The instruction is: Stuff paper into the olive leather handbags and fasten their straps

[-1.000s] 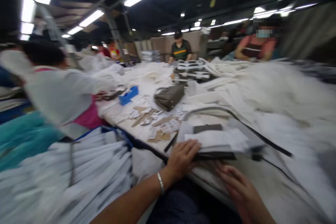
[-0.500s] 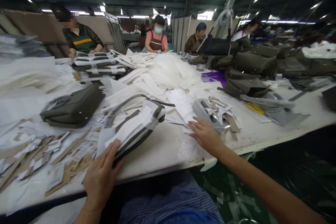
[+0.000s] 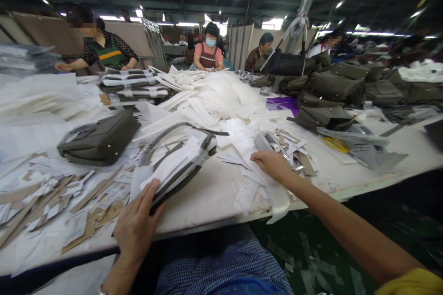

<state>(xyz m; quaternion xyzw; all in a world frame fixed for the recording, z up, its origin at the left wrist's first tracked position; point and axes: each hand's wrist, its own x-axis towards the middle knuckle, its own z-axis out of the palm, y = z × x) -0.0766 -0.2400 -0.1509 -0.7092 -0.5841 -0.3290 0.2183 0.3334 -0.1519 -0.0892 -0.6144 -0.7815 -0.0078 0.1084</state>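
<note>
My left hand [image 3: 138, 221] grips the near end of a dark olive handbag [image 3: 178, 184], fingers over its top and thumb at its side. White padding sheet [image 3: 185, 156] and clear tape are wrapped about the bag, and its handle arches above. My right hand [image 3: 272, 163] is closed, fingertips pressed together, beside a grey tape dispenser [image 3: 265, 140] that it partly hides. A white sheet [image 3: 238, 140] lies just left of those fingertips. What they pinch, if anything, is too small to make out.
Another olive handbag [image 3: 100, 140] sits left, behind cardboard and paper scraps [image 3: 86, 212]. White padding sheets [image 3: 228, 92] are heaped mid-table. To the right are yellow-handled scissors [image 3: 335, 144] and piled olive bags [image 3: 335, 83]. Several co-workers stand across the table.
My right hand has drawn its spread fingers together and stays beside the dispenser. My left hand keeps its hold on the handbag. The left co-worker's arm has reached outward.
</note>
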